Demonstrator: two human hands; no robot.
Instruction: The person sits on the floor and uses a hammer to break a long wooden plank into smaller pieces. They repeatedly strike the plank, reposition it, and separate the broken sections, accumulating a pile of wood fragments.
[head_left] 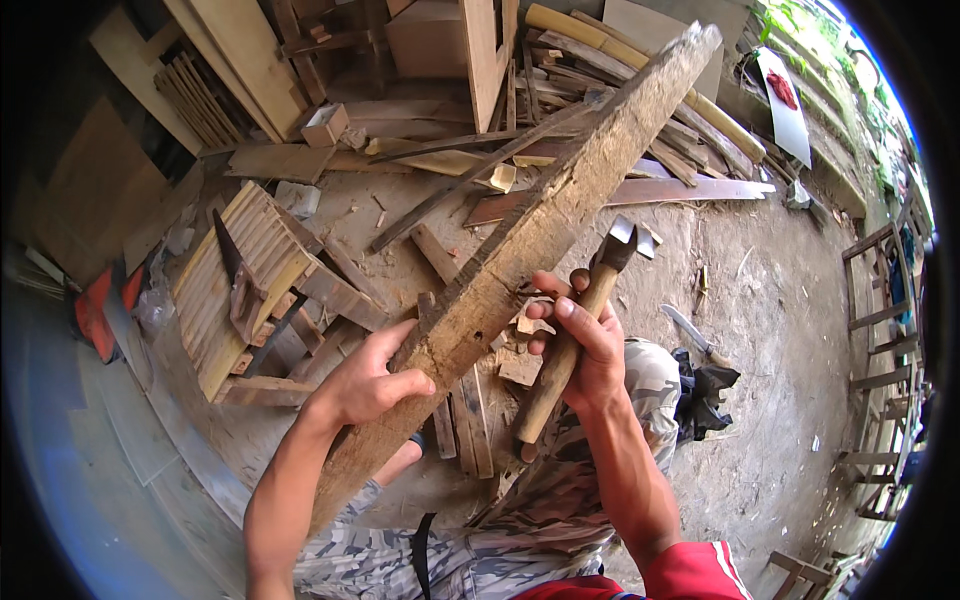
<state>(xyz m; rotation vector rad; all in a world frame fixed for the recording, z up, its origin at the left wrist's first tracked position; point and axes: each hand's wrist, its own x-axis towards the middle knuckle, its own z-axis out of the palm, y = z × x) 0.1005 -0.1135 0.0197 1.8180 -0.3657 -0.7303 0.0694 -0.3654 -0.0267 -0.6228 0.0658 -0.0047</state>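
Head view: left hand (375,385) is clasping the timber beam (500,270), which is extending diagonally above the lap. Right hand (590,345) is holding the hammer (563,375) by its rounded wooden handle, fingertips reaching the beam's edge; whether they are also pinching something small cannot be told. Progress: a dark hole (478,336) is already showing in the beam; work is seemingly incomplete, its remaining extent unclear. Beam faces are showing coarse, fibrous grain and a ragged far end. Slatted wooden frame (235,290) is resting leftward.
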